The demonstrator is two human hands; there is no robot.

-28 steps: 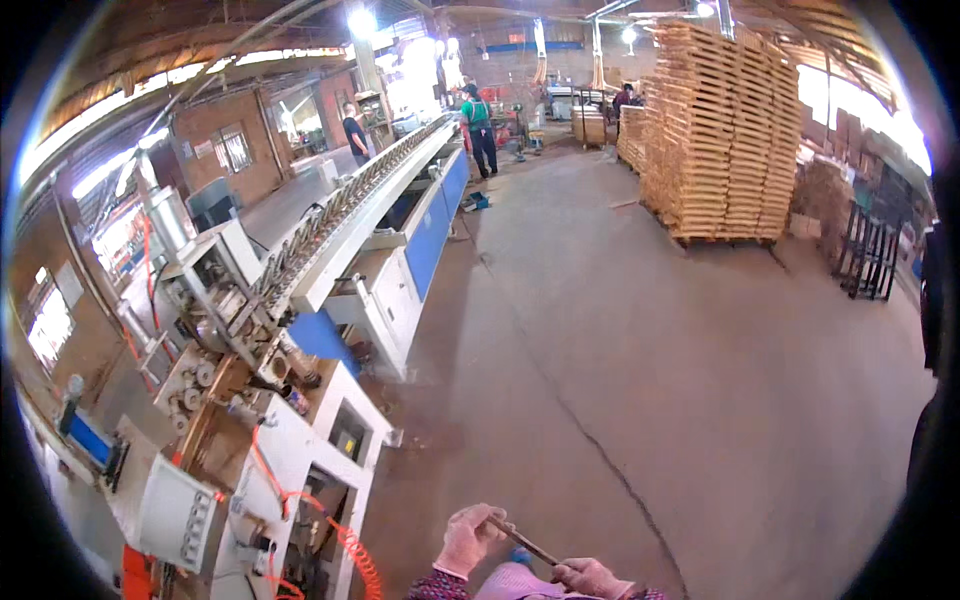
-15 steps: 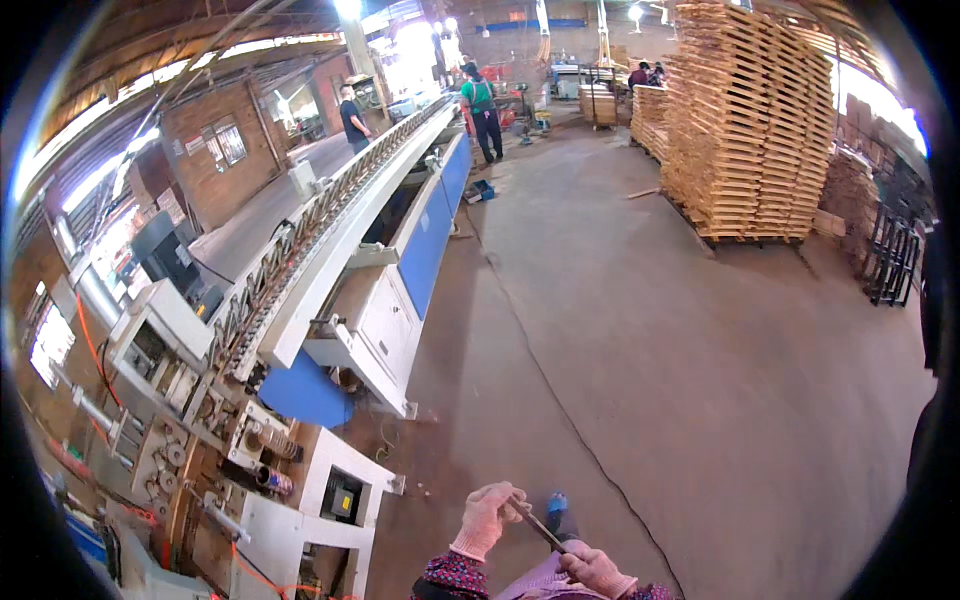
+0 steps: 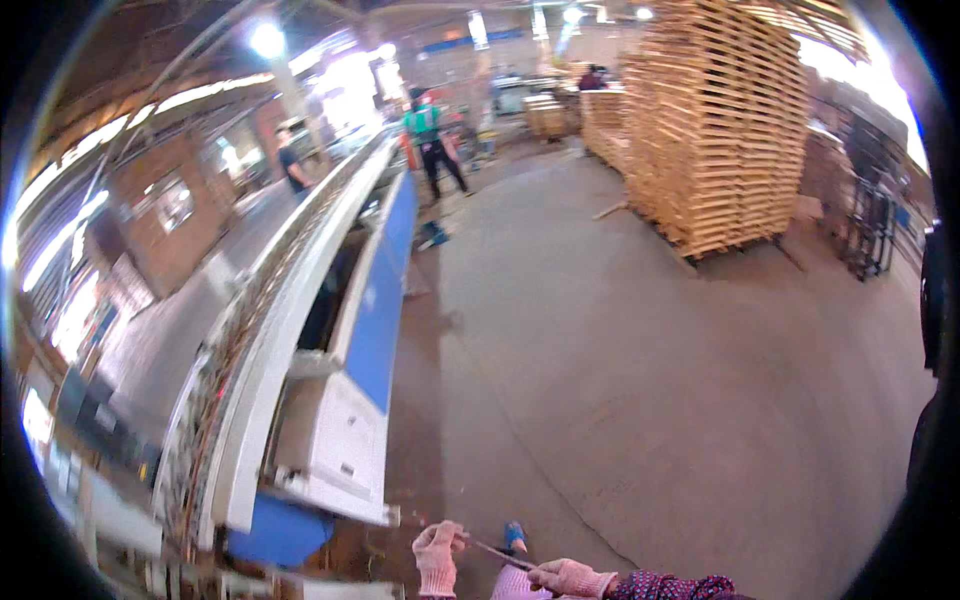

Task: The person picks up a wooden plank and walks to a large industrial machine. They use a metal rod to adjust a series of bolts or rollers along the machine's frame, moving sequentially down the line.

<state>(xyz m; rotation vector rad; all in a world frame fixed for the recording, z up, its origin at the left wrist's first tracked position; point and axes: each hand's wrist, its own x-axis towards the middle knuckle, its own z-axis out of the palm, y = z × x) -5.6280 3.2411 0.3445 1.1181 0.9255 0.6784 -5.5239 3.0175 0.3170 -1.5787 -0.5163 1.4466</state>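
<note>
Both of my hands wear pale pink knitted gloves, low in the view in front of my body. My left hand [image 3: 437, 556] is closed around one end of a thin dark rod [image 3: 498, 552]. The other end runs into my right hand [image 3: 572, 578], whose fingers are wrapped round it. The rod slants down from left to right; its exact kind does not show. A blue shoe [image 3: 515, 535] of mine shows on the floor beyond the rod.
A long white and blue conveyor machine [image 3: 370, 310] runs away on my left. A tall stack of wooden pallets [image 3: 715, 130] stands at the right. A cable [image 3: 545, 465] crosses the floor. Beside the machine's far end stands a person in green [image 3: 424, 125], with another person [image 3: 294, 160] behind it.
The machine and pallet stack have shifted left in view, and the machine's near end has slid toward the lower edge. My hands sit lower and further left, still on the rod.
</note>
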